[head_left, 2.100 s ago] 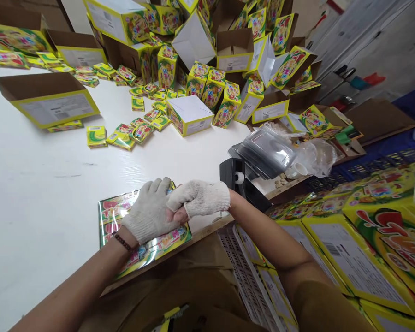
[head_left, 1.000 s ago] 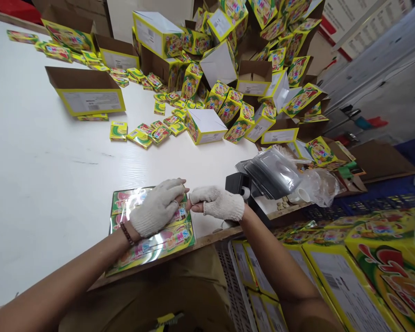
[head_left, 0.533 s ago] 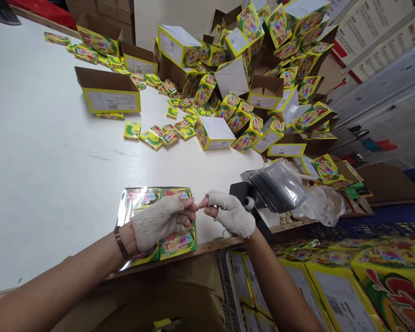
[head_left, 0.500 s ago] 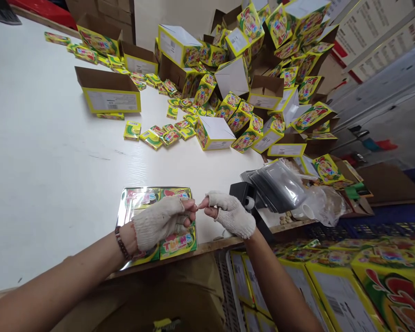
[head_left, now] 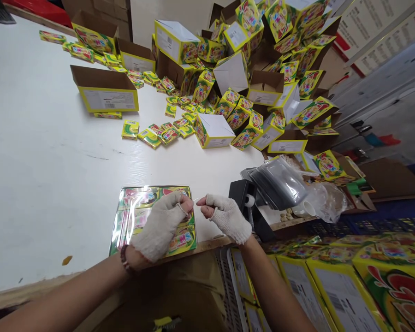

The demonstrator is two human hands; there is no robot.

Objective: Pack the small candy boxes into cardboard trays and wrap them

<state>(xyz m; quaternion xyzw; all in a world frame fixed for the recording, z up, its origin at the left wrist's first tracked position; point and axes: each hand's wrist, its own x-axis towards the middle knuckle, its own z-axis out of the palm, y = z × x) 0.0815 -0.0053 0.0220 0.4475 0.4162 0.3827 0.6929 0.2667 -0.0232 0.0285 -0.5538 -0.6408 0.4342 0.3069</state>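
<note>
Starting nearest the body, yellow printed cartons (head_left: 332,286) stand packed together low on the right, and a brown carton (head_left: 180,295) sits under the table's near edge. Just above that edge both gloved hands are raised with their bare fingertips almost meeting. The left hand (head_left: 164,221) is curled into a loose fist with thumb and forefinger pressed together. The right hand (head_left: 224,216) is curled the same way, its pinch facing the left one. Whatever they pinch is too fine to make out, but the closeness of the two pinches suggests something thin held level between them, running left to right. Under the left hand lies the wrapped pack (head_left: 138,207), flat on the white table (head_left: 38,161) right at its near edge, probably kept there for easy reach. Its outline is close to square, so a long axis is hard to call. Its lettering reads towards the person and its near side runs roughly along the table edge. I cannot tell whether the left wrist rests on it. Just right of the right hand is a black tape dispenser (head_left: 240,198), with a stack of clear bags (head_left: 280,182) beside it. Farther off lie loose small packets (head_left: 159,133), a closed carton (head_left: 212,129), an open carton (head_left: 105,90) and a tumbled heap of cartons (head_left: 263,55).
</note>
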